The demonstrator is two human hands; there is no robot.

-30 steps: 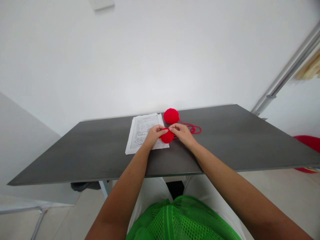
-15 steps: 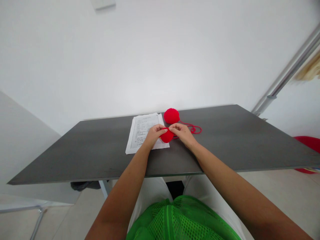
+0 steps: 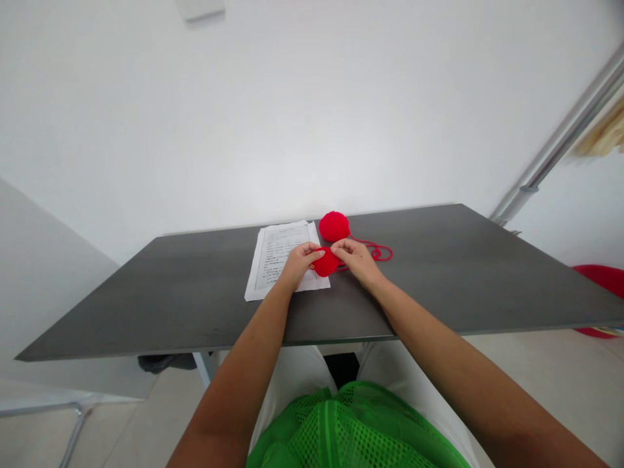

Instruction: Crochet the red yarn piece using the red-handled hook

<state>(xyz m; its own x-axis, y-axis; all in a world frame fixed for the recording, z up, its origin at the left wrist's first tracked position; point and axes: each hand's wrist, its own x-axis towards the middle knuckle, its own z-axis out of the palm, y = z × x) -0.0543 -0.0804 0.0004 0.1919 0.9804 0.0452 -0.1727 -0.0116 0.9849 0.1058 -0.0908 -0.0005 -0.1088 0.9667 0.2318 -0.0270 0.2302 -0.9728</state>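
Between my two hands is a small, rounded red crochet piece (image 3: 325,263), held just above the lower right part of the printed paper (image 3: 275,257). My left hand (image 3: 301,261) pinches its left edge between thumb and fingers. At its upper right edge, my right hand (image 3: 351,257) is closed in a pinch on the same piece. A tiny yellowish thing shows by the left fingertips, too small to name. Just beyond the hands sits a red ball of yarn (image 3: 334,226). Loose red yarn (image 3: 377,251) curls on the table to the right and runs toward the piece.
The dark grey table (image 3: 439,279) stretches to both sides, its back edge against a white wall (image 3: 312,117). A grey pipe (image 3: 560,156) slants down the wall at right. Something red (image 3: 602,279) stands beyond the right end. A black bag (image 3: 163,361) lies under the table at left.
My right fingertips have shifted very slightly along the upper edge of the crochet piece, which shows a little flatter. The yarn ball and paper stay in place.
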